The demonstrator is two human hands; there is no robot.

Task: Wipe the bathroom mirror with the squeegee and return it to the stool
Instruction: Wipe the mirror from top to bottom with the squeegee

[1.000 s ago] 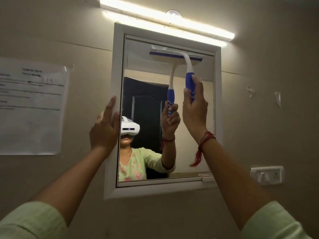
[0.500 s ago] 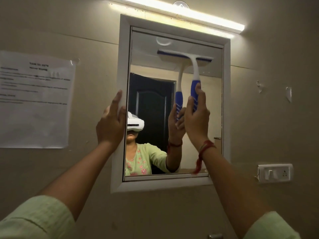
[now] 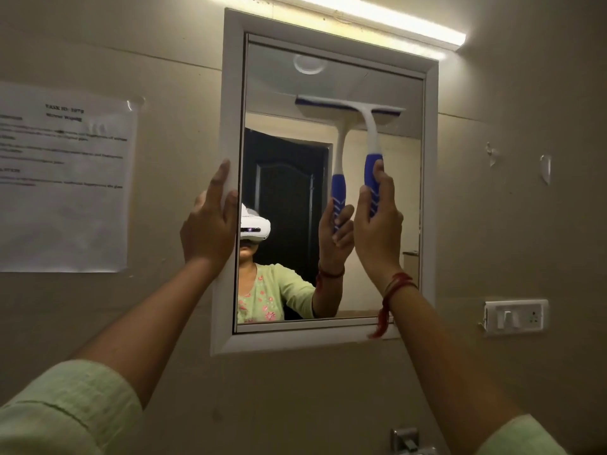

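Observation:
The white-framed bathroom mirror [image 3: 328, 336] hangs on the beige wall straight ahead. A white and blue squeegee [image 3: 369, 126] lies with its blade flat against the upper right part of the glass. My right hand [image 3: 377, 224] is closed around its blue handle. My left hand [image 3: 210, 224] grips the mirror's left frame edge at mid height. The glass reflects the squeegee, my arm and a person in a green top with a white headset. No stool is in view.
A lit tube light [image 3: 377, 18] runs above the mirror. A taped paper sheet [image 3: 62, 178] hangs on the wall at left. A white switch and socket plate [image 3: 514, 318] is at right. A metal fitting [image 3: 405, 440] shows at the bottom edge.
My right hand has drawn the squeegee downward along the glass from near the mirror's top. My left hand has kept its hold on the frame. The camera view shifted slightly.

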